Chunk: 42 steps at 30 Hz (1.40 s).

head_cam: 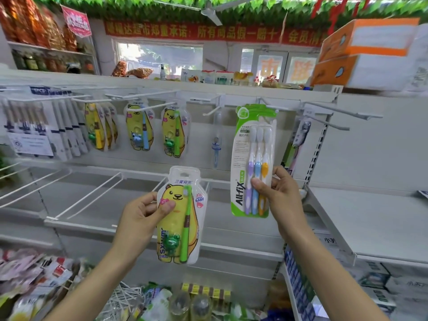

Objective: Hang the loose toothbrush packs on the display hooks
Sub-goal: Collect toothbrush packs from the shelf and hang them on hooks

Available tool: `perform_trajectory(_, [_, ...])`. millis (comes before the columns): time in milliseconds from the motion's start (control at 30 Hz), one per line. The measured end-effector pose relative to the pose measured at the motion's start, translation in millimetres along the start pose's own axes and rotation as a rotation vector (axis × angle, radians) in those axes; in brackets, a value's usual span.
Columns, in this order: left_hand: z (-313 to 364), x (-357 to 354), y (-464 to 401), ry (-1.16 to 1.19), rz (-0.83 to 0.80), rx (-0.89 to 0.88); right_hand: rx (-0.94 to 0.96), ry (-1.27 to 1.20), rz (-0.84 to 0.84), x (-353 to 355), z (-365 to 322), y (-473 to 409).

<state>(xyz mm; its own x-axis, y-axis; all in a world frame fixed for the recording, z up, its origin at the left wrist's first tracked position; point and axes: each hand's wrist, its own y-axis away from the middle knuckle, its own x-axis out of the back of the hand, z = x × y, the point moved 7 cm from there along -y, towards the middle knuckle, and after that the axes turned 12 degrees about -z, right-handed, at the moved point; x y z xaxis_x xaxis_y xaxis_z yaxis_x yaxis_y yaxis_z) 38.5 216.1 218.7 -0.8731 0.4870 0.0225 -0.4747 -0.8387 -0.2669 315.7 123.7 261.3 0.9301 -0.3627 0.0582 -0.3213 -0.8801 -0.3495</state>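
Left hand (148, 210) pinching bear pack (179, 216) at its left edge, thumb curled on the glossy front, fingers behind. Clear plastic blister pack with rounded outline, yellow bear printed on card, green toothbrush (186, 224) and small green frog toy sealed inside. Held upright and loose in front of the empty wire-divider shelf (88, 198), below the hooks, hang hole at the top free.

Right hand (281, 193) gripping three-brush pack (253, 163) at its lower right edge, thumb pressed on the front over the handles, fingers curled behind. Flat long card with green border, stiff clear bubble over three slim brushes with purple, blue and orange handles and white bristles. Top of this pack up at a thin white metal hook (269, 107) on the back rail; whether fully seated on it, cannot tell.

Similar bear packs (172, 133) hanging on neighbouring hooks to the left. Orange and white cardboard boxes (368, 54) on top of the rack, blurred.
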Motion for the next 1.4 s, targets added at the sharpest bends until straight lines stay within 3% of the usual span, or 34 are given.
perform_trajectory(900, [-15.9, 6.6, -8.5, 0.073, 0.157, -0.001, 0.010, 0.047, 0.047, 26.4, 62.6, -128.5])
perform_trajectory(1133, [-13.8, 7.0, 0.0, 0.106, 0.153, 0.022, -0.064, 0.034, 0.122, 33.1, 86.6, -122.6])
perform_trajectory(1400, [-6.2, 19.6, 13.1, 0.128, 0.124, 0.040, -0.286, -0.012, 0.138, 21.3, 133.2, -80.5])
